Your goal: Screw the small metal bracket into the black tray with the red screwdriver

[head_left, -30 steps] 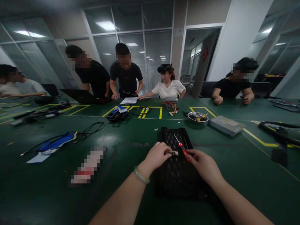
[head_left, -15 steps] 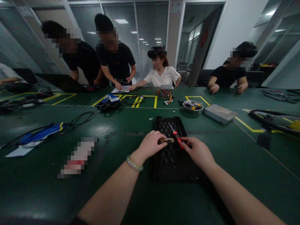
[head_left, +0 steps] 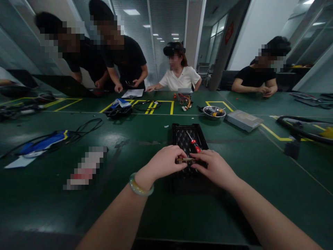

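Observation:
Over a black tray-like case (head_left: 203, 136) with a patterned bottom, both hands meet at a small brownish part (head_left: 187, 160). My left hand (head_left: 166, 161) pinches its left end between thumb and fingers. At the right end, my right hand (head_left: 220, 170) is closed on the same part with thumb and fingertips. The part is too small and dim to name. A screwdriver (head_left: 195, 145) with a red and black handle lies in the case, just beyond my right fingers, its shaft pointing away. My hands hide part of the case's near half.
On the green table (head_left: 140, 163) stand a metal bowl (head_left: 213, 117) with yellow and black items and a grey metal box (head_left: 244, 121). Cables and a blue item (head_left: 48, 141) lie left; a dark hoop-like object (head_left: 299, 130) lies right. Several people are across the table.
My right hand has let go of the screwdriver, which now lies in the case, and has moved left onto the small part. My left hand still holds that part. The view has shifted slightly.

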{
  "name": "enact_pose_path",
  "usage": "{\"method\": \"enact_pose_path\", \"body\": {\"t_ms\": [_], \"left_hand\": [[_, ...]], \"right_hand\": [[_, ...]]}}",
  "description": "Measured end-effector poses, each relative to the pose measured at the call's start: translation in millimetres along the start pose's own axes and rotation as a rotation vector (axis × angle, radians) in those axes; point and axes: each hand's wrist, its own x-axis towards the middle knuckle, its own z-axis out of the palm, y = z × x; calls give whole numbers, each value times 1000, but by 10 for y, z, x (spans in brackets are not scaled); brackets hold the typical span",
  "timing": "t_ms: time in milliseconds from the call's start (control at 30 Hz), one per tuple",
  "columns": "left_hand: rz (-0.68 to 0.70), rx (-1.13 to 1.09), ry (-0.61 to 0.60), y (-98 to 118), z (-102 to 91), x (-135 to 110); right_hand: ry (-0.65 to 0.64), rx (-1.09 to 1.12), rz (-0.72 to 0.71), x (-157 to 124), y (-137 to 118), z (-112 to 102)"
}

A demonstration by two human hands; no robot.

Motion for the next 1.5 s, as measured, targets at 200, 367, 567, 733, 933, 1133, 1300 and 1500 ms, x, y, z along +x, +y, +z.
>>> {"method": "enact_pose_path", "body": {"t_ms": [200,367,567,733,933,1133,1300,1500], "left_hand": [[-29,-91,-79,42,-13,-35],[-41,-171,-189,75,-55,-48],[-38,-171,-211,100,-60,-42],[-73,-214,-275,121,-72,-56],[-46,-166,-379,195,-58,-91],[39,65,-299,296,56,-149],[69,158,-278,356,127,-159],[58,207,-286,401,149,-159]], "right_hand": [[-74,61,5,-22,-85,-89],[-150,76,11,-43,-151,-141],[-184,55,-23,-87,-221,-228],[-241,40,-22,-132,-264,-286],[-312,59,-62,-175,-294,-315],[-354,70,-65,-184,-263,-324],[-368,30,-49,-196,-228,-243],[-378,-17,-36,-203,-278,-192]]}}
